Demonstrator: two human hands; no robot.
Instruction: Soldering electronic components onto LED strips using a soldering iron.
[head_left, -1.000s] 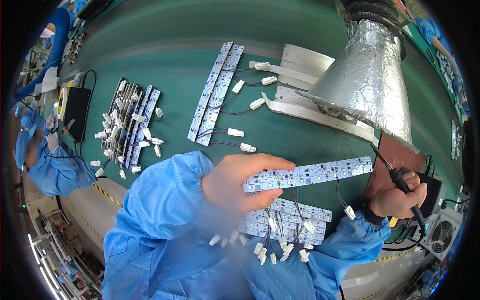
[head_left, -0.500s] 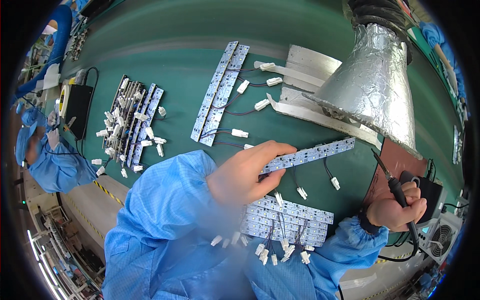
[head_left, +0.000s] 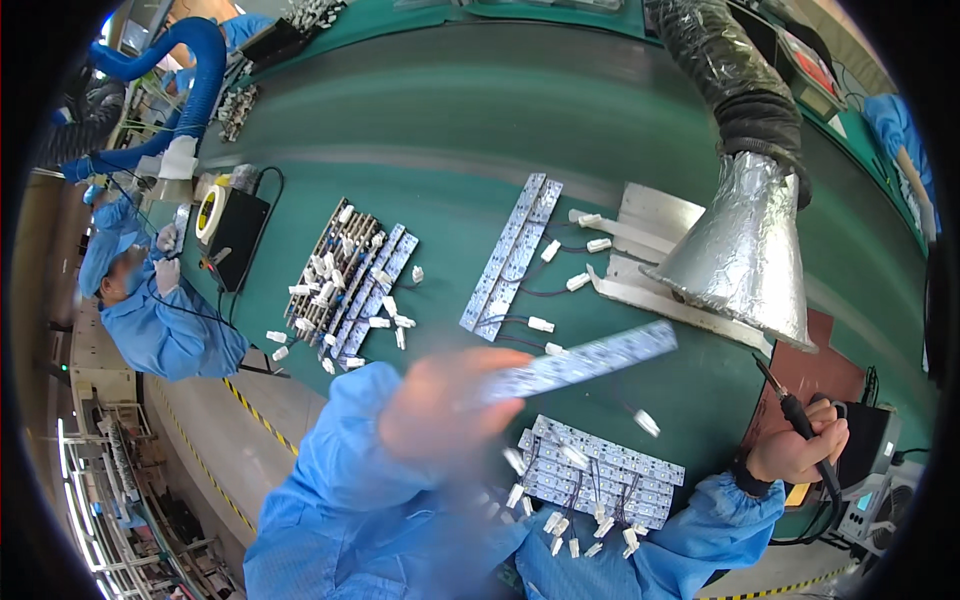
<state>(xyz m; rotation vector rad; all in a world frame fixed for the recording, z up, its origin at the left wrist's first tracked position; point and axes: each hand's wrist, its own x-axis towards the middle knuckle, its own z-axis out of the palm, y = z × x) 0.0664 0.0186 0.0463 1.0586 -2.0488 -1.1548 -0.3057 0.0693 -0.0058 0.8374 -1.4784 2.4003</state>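
Note:
Blurred by motion, my left hand (head_left: 440, 400) grips one end of an LED strip board (head_left: 590, 362), which slants up to the right above the bench. A white plug connector (head_left: 647, 423) dangles from it on thin wires. My right hand (head_left: 800, 440) is wrapped round a soldering iron (head_left: 795, 412), its tip pointing up and left over a brown mat. Below the held board lies a stack of LED boards (head_left: 600, 470) with several white connectors along its near side. Beyond my left hand, two more LED boards (head_left: 515, 255) rest side by side with their wires to the right.
A foil-wrapped extraction hood (head_left: 745, 255) stands over metal plates (head_left: 655, 225) at the right. Boards with connectors (head_left: 340, 275) are piled at the left, near a black box (head_left: 240, 240). A co-worker (head_left: 150, 300) in blue sits at far left. A soldering station (head_left: 875, 505) stands at right.
My left hand has drawn the LED board leftward, toward me, relative to the bench. My right hand keeps the soldering iron near the same spot. The whole view has shifted.

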